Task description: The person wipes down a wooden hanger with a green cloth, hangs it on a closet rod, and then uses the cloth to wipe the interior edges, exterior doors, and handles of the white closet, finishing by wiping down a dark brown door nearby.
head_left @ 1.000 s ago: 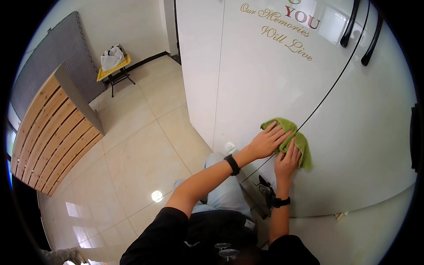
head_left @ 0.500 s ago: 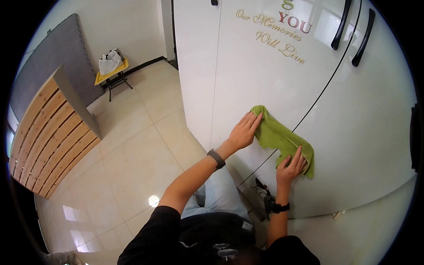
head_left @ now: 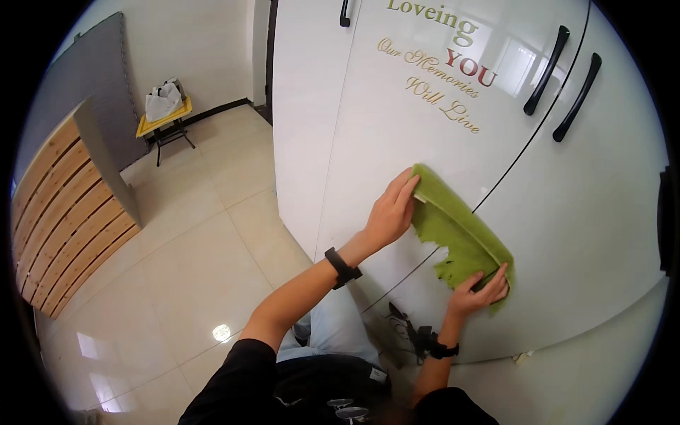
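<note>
A green cloth [head_left: 460,230] with a ragged, torn lower edge is stretched between my two hands in front of a glossy white wardrobe door [head_left: 404,134]. My left hand [head_left: 392,212] grips its upper left corner, fingers closed over the edge. At the lower right end, my right hand [head_left: 483,292] holds the cloth between thumb and fingers. A fold runs along the cloth's length. Whether the cloth touches the door all along, I cannot tell.
Black handles [head_left: 547,71] stand out from the wardrobe above the cloth. On the left are a slatted wooden panel [head_left: 74,219], a grey quilted mat [head_left: 92,85], and a yellow folding stool [head_left: 166,119] bearing a white bag [head_left: 163,101]. Tiled floor [head_left: 205,262] lies between.
The cloth's upper edge has folded over and it is stretched straighter. My right hand has shifted slightly down, and its fingers have curled round the cloth. The view has tilted, showing more of the door's top.
</note>
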`<state>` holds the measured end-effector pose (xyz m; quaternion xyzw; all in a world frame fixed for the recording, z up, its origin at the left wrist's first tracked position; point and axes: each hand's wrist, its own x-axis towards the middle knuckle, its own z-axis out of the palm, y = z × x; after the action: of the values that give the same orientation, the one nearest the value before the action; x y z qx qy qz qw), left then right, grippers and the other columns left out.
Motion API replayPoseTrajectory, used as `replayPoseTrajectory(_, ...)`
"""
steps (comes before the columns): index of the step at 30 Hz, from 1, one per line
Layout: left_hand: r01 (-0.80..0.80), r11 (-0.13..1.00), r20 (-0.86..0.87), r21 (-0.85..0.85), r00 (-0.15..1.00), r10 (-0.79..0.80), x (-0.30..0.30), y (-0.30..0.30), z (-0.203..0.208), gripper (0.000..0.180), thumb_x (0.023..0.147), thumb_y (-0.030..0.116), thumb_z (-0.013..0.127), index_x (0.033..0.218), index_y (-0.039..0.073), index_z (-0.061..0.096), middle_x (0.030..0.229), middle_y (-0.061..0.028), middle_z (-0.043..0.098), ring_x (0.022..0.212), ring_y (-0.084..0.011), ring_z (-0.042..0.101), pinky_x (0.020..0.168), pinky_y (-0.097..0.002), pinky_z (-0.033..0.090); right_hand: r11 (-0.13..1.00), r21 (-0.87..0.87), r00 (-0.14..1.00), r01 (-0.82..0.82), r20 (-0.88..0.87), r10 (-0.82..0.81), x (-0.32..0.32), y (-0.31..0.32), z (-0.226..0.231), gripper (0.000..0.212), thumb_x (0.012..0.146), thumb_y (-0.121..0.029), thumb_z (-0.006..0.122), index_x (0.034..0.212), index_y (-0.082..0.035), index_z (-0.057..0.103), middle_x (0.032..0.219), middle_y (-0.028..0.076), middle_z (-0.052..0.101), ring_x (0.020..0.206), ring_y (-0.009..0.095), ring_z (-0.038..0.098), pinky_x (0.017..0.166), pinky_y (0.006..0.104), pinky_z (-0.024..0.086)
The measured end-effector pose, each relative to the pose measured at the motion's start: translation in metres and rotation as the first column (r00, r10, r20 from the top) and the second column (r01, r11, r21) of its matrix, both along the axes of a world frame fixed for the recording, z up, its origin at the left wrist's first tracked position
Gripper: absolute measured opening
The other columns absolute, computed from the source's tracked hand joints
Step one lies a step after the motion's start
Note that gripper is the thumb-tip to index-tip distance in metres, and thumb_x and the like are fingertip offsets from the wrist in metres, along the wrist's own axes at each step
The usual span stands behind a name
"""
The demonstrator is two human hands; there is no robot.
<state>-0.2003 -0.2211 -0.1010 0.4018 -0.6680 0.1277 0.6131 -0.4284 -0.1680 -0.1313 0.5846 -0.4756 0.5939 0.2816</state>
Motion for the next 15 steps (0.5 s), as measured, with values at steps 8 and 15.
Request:
replayPoseTrajectory(8,0.026,0.997,0.176,-0.079,0.984,-0.012,-0.069,0.007,0.034,0.059,0.077,0.001,0.062,0.13,-0.013,0.04,0.141,-0.0301,0.033,0.131,-0.0432,0.035,0.107,-0.0437,0.036,0.986,-0.089,0.989,0.143,0.042,-0.14,-0.04,-0.005,0.021,0.045,0.091,-0.011,0.055,0.133,0.001,0.046,0.122,0.02,0.055,0.106,0.04,0.049,0.1,0.0514,0.03)
replayPoseTrajectory(15,0.085,0.986,0.282,-0.141,0.959,-0.042,-0.134,0.009,0.001,0.054,0.079,0.014,0.062,0.12,-0.017,0.047,0.134,-0.0354,0.038,0.129,-0.0466,0.036,0.106,-0.0478,0.035,0.923,-0.117,0.929,0.368,-0.009,-0.371,-0.101,-0.002,-0.007,0.049,0.097,-0.022,0.046,0.138,0.004,0.037,0.134,0.025,0.044,0.118,0.044,0.043,0.101,0.0527,0.028)
